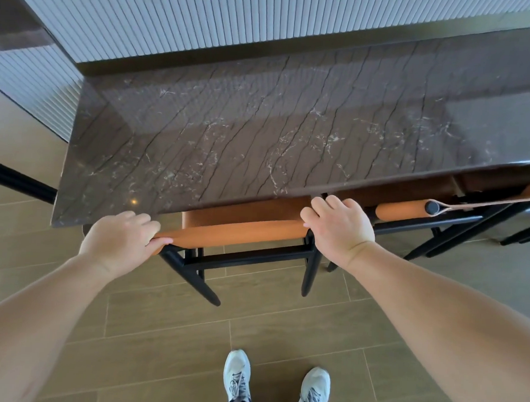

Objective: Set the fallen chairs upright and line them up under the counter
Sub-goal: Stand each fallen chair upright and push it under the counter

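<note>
An upright chair (240,230) with an orange padded back and black legs stands partly under the dark marble counter (261,133). My left hand (120,239) grips the left end of its backrest, thumb underneath. My right hand (339,226) grips the right end, fingers curled over the top. A second orange chair (401,211) stands upright to the right, tucked under the counter, with a third chair (528,196) partly seen beyond it.
A ribbed grey wall panel (236,15) rises behind the counter. A black bar (16,181) crosses at the left. The wood-look tiled floor (281,340) spreads below, with my two grey shoes (275,385) at the bottom.
</note>
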Tool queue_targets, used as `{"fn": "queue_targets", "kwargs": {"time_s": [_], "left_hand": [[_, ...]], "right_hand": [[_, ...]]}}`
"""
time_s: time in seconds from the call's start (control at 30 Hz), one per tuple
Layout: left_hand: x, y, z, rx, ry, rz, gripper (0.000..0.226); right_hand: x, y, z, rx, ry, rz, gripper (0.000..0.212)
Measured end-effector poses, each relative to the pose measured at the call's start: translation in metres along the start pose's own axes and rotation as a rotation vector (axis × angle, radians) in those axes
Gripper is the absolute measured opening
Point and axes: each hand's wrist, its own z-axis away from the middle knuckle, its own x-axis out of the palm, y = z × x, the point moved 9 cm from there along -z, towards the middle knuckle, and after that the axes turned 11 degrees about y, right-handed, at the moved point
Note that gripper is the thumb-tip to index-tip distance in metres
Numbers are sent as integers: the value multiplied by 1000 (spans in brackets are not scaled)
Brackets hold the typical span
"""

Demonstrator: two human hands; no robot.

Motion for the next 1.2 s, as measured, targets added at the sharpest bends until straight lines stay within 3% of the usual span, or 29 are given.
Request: {"fn": "queue_targets", "kwargs": {"time_s": [0.2, 0.4, 0.93, 1.2], "left_hand": [[13, 5, 46, -133, -39, 8, 51], [33, 30, 58, -152, -90, -3, 33], [37, 70, 13, -52, -72, -8, 32], [44, 37, 4, -3, 15, -33, 49]], "right_hand": [[6, -21, 2, -63, -27, -2, 32], [23, -11, 17, -57, -37, 15, 32], [48, 42, 38, 75, -129, 37, 12], [50, 27, 20, 65, -67, 12, 30]]}}
